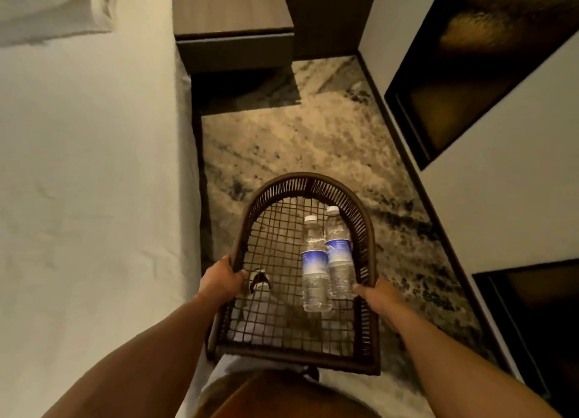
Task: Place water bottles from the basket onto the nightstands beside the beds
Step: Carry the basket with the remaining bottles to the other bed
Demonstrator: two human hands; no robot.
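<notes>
I carry a dark woven basket (300,182) with an arched front rim and a mesh bottom in front of me. My left hand (221,281) grips its left rim and my right hand (377,295) grips its right rim. Two clear water bottles (315,264) (338,251) with white caps and blue labels lie side by side on the right half of the mesh. A dark wooden nightstand (232,10) stands ahead at the top, beside the bed, with a bare top.
A bed with a white sheet (94,167) and a pillow (53,7) fills the left side. A mottled beige carpet (297,142) runs between the bed and a white wall (501,182) with dark framed panels on the right. My shoe shows through the mesh.
</notes>
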